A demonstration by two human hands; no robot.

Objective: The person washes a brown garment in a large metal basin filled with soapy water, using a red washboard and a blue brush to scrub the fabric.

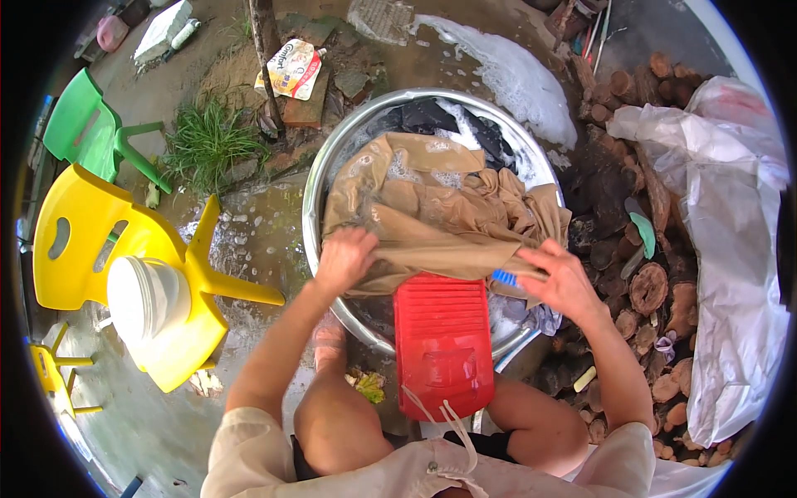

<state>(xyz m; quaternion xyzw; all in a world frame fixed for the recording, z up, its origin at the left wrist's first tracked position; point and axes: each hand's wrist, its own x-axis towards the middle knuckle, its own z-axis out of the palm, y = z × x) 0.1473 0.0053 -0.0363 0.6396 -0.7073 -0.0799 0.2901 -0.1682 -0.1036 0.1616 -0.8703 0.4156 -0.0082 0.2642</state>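
Note:
A soaked tan garment (429,205) lies bunched over a round metal basin (311,211), with soapy patches on it. My left hand (346,260) grips its near left part at the basin's rim. At the right, my right hand (557,280) pinches the garment's edge, stretched between both hands. Blue brush bristles (505,277) show beside the right fingers; whether those fingers hold the brush too is hidden. A red plastic washboard (443,348) leans from the basin towards my lap, its ribbed top under the cloth. Dark wet clothing (429,117) and suds fill the basin's far side.
Left stands a yellow plastic chair (81,230) bearing a white lidded bucket (146,299), with a green chair (81,124) behind. Stacked logs (647,287) and white plastic sheeting (722,299) flank the right. Beyond are a thin post (264,62), a detergent pouch (292,68) and foam (517,75).

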